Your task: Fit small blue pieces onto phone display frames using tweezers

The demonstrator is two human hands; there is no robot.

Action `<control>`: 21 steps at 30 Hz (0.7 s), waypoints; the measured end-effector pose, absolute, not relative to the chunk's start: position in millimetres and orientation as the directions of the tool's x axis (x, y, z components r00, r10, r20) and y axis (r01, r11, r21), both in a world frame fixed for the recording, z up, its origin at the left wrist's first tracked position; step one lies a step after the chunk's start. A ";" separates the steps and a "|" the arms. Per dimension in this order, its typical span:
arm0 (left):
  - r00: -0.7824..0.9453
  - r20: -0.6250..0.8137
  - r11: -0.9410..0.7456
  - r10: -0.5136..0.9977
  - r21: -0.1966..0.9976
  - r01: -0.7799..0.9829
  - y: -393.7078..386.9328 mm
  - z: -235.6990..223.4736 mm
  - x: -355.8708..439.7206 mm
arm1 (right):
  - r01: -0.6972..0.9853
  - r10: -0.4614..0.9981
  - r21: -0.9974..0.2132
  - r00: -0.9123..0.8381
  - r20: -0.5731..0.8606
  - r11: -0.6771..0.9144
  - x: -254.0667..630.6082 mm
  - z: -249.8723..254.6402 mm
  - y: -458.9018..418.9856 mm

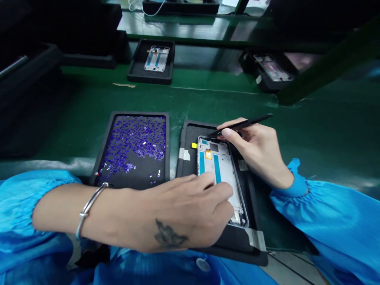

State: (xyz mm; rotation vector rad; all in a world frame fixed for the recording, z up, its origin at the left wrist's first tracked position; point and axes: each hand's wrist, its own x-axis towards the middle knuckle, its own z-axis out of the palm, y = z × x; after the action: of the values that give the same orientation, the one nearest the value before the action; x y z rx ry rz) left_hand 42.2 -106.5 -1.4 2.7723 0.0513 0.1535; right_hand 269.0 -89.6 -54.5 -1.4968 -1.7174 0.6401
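Note:
My right hand [252, 144] is closed around slim black tweezers [255, 119], their tip at the top edge of a silver phone frame [227, 170]. Blue strips and a small orange-and-white flex piece [208, 154] show on the frame, which lies in a black foam tray [190, 130]. My left hand [196, 213] reaches across the frame's lower left part with its fingers curled in. Its fingertips are hidden, so what they hold, if anything, cannot be seen. A yellow tab [194, 145] sticks out at the frame's upper left.
Left of the frame, a second black tray [168, 146] holds many tiny purple-edged pieces [136, 136]. Farther back, another phone frame [157, 58] lies in a tray, and one more [273, 68] sits at the right beside a green post [320, 67]. Dark trays stack up at the left.

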 end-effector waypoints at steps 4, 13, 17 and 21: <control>0.986 0.106 -0.919 0.126 0.386 0.076 -116.0 -13.0 44.9 | 0.531 0.979 -0.828 -0.016 0.203 0.180 270.5 -56.3 -89.6; 0.985 0.073 -0.955 0.154 0.267 0.130 -126.1 -25.5 41.9 | 0.139 0.950 -0.984 0.275 0.150 0.116 289.7 -51.6 -93.9; 0.997 0.032 -0.963 0.069 0.264 0.059 -137.2 -14.1 26.8 | 0.186 0.902 -0.956 0.331 0.279 0.227 309.6 -44.0 -96.9; 0.997 0.022 -0.976 0.071 0.206 0.065 -148.6 -20.2 20.0 | 0.169 0.837 -0.945 0.437 0.328 0.282 323.6 -34.2 -104.3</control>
State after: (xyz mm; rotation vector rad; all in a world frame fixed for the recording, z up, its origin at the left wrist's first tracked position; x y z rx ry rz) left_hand 20.0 -148.6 -20.2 2.9329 0.1014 0.0433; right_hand 323.6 -104.3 -34.2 -1.2297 -1.0543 0.5819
